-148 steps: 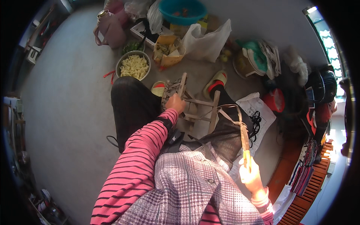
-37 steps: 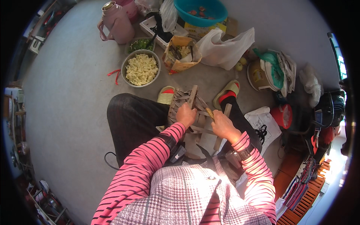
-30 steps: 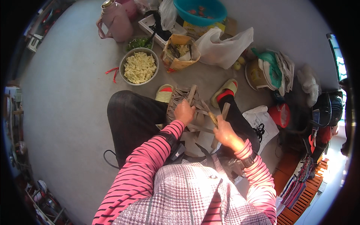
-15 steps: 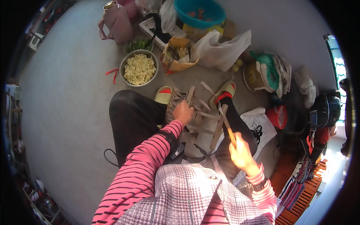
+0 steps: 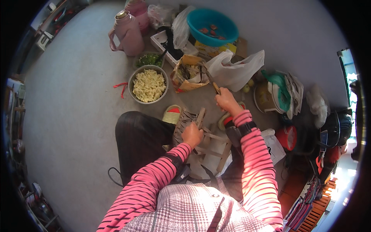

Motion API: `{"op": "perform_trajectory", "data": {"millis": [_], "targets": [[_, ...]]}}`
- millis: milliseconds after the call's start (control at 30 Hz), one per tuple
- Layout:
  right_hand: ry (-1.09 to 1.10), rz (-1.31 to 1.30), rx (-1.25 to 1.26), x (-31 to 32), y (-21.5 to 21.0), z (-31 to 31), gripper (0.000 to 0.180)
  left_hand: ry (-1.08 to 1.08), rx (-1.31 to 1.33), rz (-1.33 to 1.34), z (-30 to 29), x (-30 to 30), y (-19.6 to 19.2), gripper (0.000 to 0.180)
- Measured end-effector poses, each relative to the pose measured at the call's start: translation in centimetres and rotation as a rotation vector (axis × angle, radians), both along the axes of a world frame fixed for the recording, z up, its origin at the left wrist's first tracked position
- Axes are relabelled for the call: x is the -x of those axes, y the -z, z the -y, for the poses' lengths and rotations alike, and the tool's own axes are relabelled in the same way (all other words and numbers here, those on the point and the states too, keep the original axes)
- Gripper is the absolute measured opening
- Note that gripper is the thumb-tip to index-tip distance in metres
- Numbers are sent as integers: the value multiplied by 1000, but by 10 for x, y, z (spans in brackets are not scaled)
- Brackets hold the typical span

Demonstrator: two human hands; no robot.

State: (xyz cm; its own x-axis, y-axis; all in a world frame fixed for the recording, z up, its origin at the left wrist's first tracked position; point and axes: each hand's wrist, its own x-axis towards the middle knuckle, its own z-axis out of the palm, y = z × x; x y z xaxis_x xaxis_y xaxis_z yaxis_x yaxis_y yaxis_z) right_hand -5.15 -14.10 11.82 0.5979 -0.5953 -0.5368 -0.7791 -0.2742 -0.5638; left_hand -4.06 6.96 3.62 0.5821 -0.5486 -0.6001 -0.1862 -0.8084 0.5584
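Observation:
My left hand [image 5: 192,134] is closed round a wooden bar of a small wooden stool [image 5: 224,157], which lies tipped between my legs. Its seat of woven strips [image 5: 180,127] faces left, beside that hand. Farther forward, my right hand [image 5: 227,101] grips the wooden handle of a thin-bladed knife [image 5: 216,88]. The blade reaches up to the right edge of an open yellow paper bag [image 5: 189,84] with scraps inside; whether it touches the bag I cannot tell.
Left of the bag stands a metal bowl [image 5: 167,90] of pale shredded food, with a tub of chopped greens [image 5: 148,59] behind. A pink thermos [image 5: 130,36], blue basin [image 5: 192,28] and white plastic bag [image 5: 235,71] stand farther back. A bucket [image 5: 262,96] is at right.
My right hand has moved forward and left with the knife, from beside my right knee to the paper bag. My left hand keeps its hold on the stool. The view has shifted slightly.

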Motion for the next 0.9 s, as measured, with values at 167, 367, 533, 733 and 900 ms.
{"op": "perform_trajectory", "data": {"millis": [167, 367, 533, 733, 900], "targets": [[188, 31, -243, -23, 32, 5, 23, -11, 5, -11, 0, -1, -3, 40], [167, 47, -356, -3, 33, -4, 20, -4, 36, -1, -1, 0, 0, 40], [100, 140, -321, 37, 13, -23, 23, -21, 40, -4, 0, -1, 0, 40], [-77, -4, -179, 111, 3, -64, 34, -14, 28, -15, -1, -1, 0, 41], [-152, 54, 25, 139, 9, -102, 35, -10, 7, -15, 0, -2, 1, 43]]}}
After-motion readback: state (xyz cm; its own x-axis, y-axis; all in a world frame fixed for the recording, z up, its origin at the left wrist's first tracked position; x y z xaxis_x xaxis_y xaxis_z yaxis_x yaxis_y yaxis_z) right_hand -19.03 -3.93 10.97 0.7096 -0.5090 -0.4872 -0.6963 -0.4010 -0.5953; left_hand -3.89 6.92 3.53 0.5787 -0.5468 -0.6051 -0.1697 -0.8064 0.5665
